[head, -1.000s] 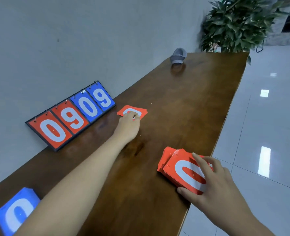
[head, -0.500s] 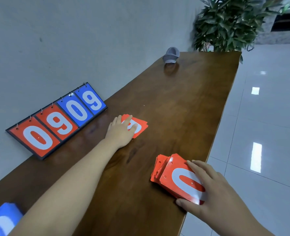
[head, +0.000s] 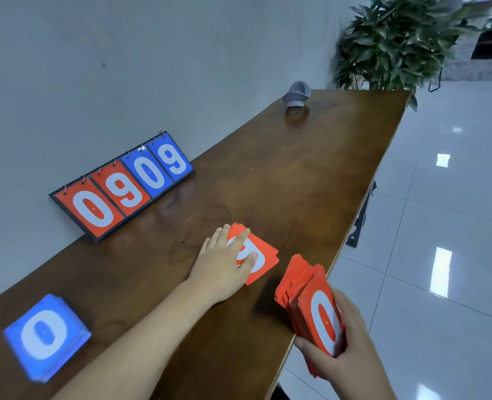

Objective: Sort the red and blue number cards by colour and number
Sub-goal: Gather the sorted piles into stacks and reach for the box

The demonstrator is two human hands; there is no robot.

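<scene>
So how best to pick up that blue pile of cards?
Probably come down from above and pinch the blue pile across two opposite side edges, thumb on one, fingers on the other. It lies flat on the table, so only its stacked edges offer a hold.

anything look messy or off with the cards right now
Only the red stack gripped by the right hand: its cards are fanned and unsquared, and its near end hangs past the table edge. The small red pile under the left hand is slightly offset too. Nothing looks spilled or damaged.
</scene>
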